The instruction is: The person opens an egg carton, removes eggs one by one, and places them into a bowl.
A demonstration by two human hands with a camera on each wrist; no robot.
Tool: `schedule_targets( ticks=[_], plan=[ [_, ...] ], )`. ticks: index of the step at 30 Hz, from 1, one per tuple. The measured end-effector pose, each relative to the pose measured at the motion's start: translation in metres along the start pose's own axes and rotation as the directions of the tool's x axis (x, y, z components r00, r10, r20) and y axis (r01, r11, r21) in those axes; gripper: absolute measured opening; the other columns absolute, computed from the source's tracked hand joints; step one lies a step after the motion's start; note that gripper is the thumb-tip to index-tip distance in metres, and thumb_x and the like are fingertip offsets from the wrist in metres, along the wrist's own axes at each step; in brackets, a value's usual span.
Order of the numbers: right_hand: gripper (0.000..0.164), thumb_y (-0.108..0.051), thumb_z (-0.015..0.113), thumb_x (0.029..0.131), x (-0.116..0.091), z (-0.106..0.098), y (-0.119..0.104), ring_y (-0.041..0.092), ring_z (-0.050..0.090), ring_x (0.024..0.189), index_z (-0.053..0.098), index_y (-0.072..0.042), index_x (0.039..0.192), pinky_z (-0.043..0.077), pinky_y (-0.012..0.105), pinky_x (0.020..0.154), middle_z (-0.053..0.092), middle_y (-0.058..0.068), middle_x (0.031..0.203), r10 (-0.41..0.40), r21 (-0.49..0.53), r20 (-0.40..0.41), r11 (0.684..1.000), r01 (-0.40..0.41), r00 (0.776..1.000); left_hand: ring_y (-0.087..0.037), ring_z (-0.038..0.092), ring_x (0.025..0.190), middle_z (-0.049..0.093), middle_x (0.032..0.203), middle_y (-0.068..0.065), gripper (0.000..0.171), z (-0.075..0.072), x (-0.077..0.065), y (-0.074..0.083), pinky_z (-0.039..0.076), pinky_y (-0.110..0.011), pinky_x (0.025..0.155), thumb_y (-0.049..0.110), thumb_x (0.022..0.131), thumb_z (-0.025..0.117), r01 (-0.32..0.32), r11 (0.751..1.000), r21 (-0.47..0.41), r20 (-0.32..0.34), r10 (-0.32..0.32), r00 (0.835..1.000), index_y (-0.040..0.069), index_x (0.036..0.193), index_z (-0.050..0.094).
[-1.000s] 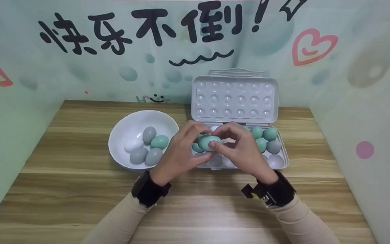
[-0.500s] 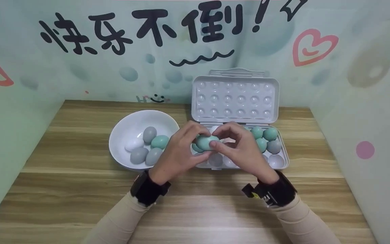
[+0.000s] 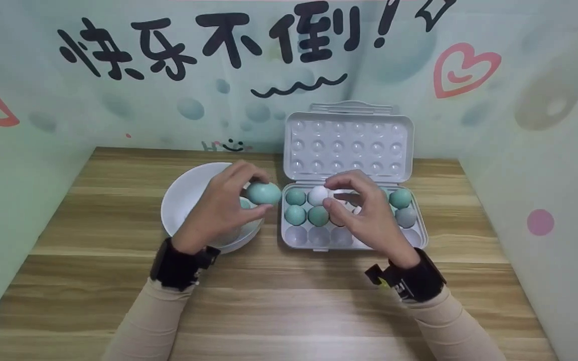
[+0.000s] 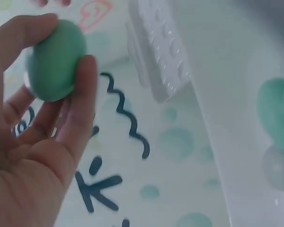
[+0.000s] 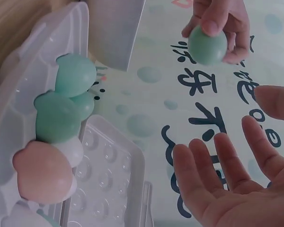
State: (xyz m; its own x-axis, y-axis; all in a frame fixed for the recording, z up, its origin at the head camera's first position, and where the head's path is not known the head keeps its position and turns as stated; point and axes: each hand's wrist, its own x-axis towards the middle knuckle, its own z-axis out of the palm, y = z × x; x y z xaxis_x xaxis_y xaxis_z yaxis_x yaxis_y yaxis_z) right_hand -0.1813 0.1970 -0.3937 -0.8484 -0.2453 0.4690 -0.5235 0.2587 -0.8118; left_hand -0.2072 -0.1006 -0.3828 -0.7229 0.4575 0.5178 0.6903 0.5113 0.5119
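My left hand (image 3: 213, 208) pinches a pale green egg (image 3: 264, 193) between thumb and fingers, above the right rim of the white bowl (image 3: 178, 193). The left wrist view shows that same egg (image 4: 59, 61) upright at the fingertips. Over the egg carton (image 3: 289, 241) is my right hand (image 3: 369, 215), with its fingers relaxed and parted and nothing between them. Green, white, grey and pinkish eggs sit in the carton's back two rows, some hidden behind the right hand; the pinkish egg (image 5: 45, 172) shows in the right wrist view. Cups in the front row hold no eggs where visible.
The carton's dimpled lid (image 3: 348, 145) stands raised against the printed backdrop (image 3: 143, 110). More eggs lie in the bowl, mostly hidden by the left hand; a green egg (image 4: 277, 113) shows there in the left wrist view. Wood-grain tabletop (image 3: 294, 311) stretches in front.
Both hands held the green egg together over the carton. The right hand has let go and shifted slightly right; the left hand has carried the egg left, toward the bowl.
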Motion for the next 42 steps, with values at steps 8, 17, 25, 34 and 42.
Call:
schedule_targets(
  ticks=[8, 17, 25, 34, 42],
  plan=[
    [0.026, -0.005, 0.079, 0.094, 0.001, -0.006, 0.002, 0.027, 0.067, 0.118, 0.071, -0.003, 0.119, 0.058, 0.039, 0.102, 0.067, 0.003, 0.122, 0.009, -0.061, -0.007, 0.998, -0.01, 1.0, -0.023, 0.061, 0.103, 0.065, 0.113, -0.007, 0.041, -0.033, -0.012, -0.02, 0.054, -0.04, 0.09, 0.012, 0.08, 0.093, 0.107, 0.992, 0.071, 0.064, -0.112, 0.992, 0.008, 0.11, 0.066],
    [0.032, -0.008, 0.081, 0.094, 0.002, -0.011, 0.006, 0.019, 0.063, 0.123, 0.071, -0.005, 0.124, 0.058, 0.043, 0.103, 0.065, 0.005, 0.13, 0.003, -0.114, 0.001, 0.993, -0.003, 1.0, -0.025, 0.057, 0.095, 0.062, 0.101, -0.009, 0.038, -0.046, -0.021, -0.041, 0.053, -0.04, 0.087, 0.007, 0.078, 0.091, 0.116, 0.979, 0.165, 0.229, -0.152, 0.961, 0.005, 0.106, 0.064],
    [0.039, -0.011, 0.082, 0.091, 0.003, -0.009, 0.012, 0.022, 0.056, 0.132, 0.07, -0.006, 0.127, 0.054, 0.043, 0.106, 0.06, 0.008, 0.139, -0.034, -0.248, 0.017, 0.968, 0.037, 0.999, -0.026, 0.057, 0.091, 0.059, 0.097, -0.009, 0.036, -0.053, -0.02, -0.058, 0.054, -0.041, 0.084, 0.003, 0.076, 0.089, 0.101, 0.963, 0.248, 0.381, -0.193, 0.904, 0.007, 0.099, 0.062],
    [0.043, -0.01, 0.083, 0.089, 0.004, -0.008, 0.012, 0.024, 0.054, 0.134, 0.07, -0.008, 0.13, 0.052, 0.05, 0.103, 0.059, 0.009, 0.142, -0.035, -0.294, 0.036, 0.955, 0.044, 0.999, -0.025, 0.053, 0.088, 0.057, 0.092, -0.007, 0.029, -0.052, -0.019, -0.069, 0.049, -0.038, 0.081, 0.002, 0.079, 0.083, 0.104, 0.957, 0.271, 0.462, -0.224, 0.858, 0.009, 0.097, 0.062],
    [0.042, -0.011, 0.083, 0.09, 0.003, -0.009, 0.011, 0.022, 0.054, 0.134, 0.069, -0.009, 0.13, 0.051, 0.045, 0.102, 0.059, 0.007, 0.143, -0.018, -0.305, 0.039, 0.952, 0.029, 0.999, -0.025, 0.055, 0.088, 0.061, 0.094, -0.008, 0.025, -0.045, -0.016, -0.071, 0.05, -0.039, 0.083, 0.003, 0.082, 0.082, 0.11, 0.953, 0.283, 0.486, -0.241, 0.84, 0.006, 0.101, 0.065]
  ],
)
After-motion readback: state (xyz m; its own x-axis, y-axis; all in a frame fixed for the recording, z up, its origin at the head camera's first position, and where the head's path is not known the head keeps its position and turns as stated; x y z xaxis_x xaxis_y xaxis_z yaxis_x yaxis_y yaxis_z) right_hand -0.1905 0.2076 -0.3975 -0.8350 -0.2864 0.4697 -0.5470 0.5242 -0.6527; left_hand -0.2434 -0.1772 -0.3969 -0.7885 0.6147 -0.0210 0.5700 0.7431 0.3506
